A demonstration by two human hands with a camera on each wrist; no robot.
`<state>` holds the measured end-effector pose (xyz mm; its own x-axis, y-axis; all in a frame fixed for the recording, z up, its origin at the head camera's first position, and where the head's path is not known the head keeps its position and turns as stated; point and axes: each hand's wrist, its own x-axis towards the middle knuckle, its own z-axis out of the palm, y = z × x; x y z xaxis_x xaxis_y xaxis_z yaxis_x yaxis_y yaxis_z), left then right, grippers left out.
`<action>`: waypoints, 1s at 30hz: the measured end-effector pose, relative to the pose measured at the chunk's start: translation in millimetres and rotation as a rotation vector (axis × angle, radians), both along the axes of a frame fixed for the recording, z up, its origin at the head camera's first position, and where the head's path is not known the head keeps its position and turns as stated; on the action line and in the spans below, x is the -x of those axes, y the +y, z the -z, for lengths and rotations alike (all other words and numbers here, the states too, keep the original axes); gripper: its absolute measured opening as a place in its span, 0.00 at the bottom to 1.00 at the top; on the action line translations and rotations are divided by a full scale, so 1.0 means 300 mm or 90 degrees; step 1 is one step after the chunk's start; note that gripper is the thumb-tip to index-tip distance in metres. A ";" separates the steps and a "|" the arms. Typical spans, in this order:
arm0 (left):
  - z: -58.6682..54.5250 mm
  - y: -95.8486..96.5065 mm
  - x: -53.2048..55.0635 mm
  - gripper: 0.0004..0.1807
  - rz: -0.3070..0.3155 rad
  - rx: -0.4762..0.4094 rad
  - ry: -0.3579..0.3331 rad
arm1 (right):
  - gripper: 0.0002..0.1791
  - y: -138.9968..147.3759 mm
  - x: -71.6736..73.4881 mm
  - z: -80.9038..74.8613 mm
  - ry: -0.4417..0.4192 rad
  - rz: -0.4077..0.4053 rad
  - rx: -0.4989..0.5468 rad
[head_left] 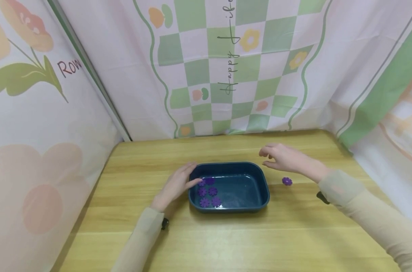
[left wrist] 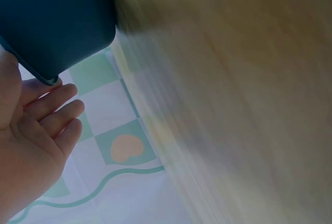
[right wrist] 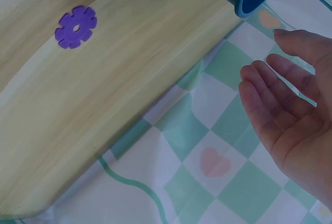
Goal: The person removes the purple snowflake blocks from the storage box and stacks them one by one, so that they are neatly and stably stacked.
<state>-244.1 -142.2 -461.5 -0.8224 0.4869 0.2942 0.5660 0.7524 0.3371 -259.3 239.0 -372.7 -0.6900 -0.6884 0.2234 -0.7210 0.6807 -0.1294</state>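
Note:
A dark blue rectangular plastic basin (head_left: 244,190) stands on the table. My left hand (head_left: 173,186) holds its left rim, thumb lapping over the edge inside and the other fingers along the outside at the far left corner. Several purple flower-shaped notched discs (head_left: 213,191) lie flat in the left part of the basin. One more purple disc (head_left: 287,181) lies on the wood right of the basin; its notched edge and small centre hole show in the right wrist view. Beyond this disc my right hand (head_left: 282,156) hovers near the basin's far right corner, fingers loosely bent and holding nothing.
The light wooden table (head_left: 222,238) has its far edge against a hanging cloth (head_left: 222,71) with green checks. Further printed cloth hangs on the left and right sides. A dark strap (head_left: 164,223) shows at the left sleeve cuff.

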 end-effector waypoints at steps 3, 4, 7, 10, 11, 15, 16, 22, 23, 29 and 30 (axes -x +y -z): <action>0.001 0.001 -0.001 0.37 -0.002 0.007 -0.004 | 0.12 -0.010 0.002 0.003 -0.007 0.003 -0.006; 0.002 0.002 -0.001 0.37 -0.004 0.011 -0.007 | 0.11 -0.013 0.003 0.005 -0.008 0.002 -0.007; 0.004 0.002 -0.001 0.38 -0.006 0.013 -0.011 | 0.11 -0.022 0.006 0.006 -0.008 -0.005 -0.009; 0.005 0.000 0.000 0.38 -0.009 0.013 -0.015 | 0.12 -0.030 0.009 0.006 -0.007 -0.011 -0.009; 0.005 -0.001 0.000 0.38 -0.007 0.009 -0.016 | 0.12 -0.033 0.010 0.006 -0.007 -0.011 -0.011; 0.005 -0.003 0.002 0.38 -0.007 0.001 -0.021 | 0.13 -0.045 0.011 0.008 -0.014 0.000 -0.021; 0.005 -0.003 0.002 0.38 -0.007 0.000 -0.023 | 0.13 -0.049 0.011 0.008 -0.018 0.004 -0.024; 0.003 0.000 0.002 0.37 -0.007 0.002 -0.015 | 0.14 -0.074 0.008 0.004 -0.025 0.005 -0.029; 0.004 0.000 0.003 0.37 -0.006 0.001 -0.013 | 0.14 -0.078 0.009 0.005 -0.023 0.001 -0.029; 0.006 0.000 0.005 0.37 -0.006 -0.001 -0.019 | 0.13 -0.101 0.014 0.004 -0.025 -0.022 -0.032; 0.006 0.000 0.005 0.37 -0.006 -0.002 -0.022 | 0.13 -0.105 0.015 0.004 -0.026 -0.025 -0.032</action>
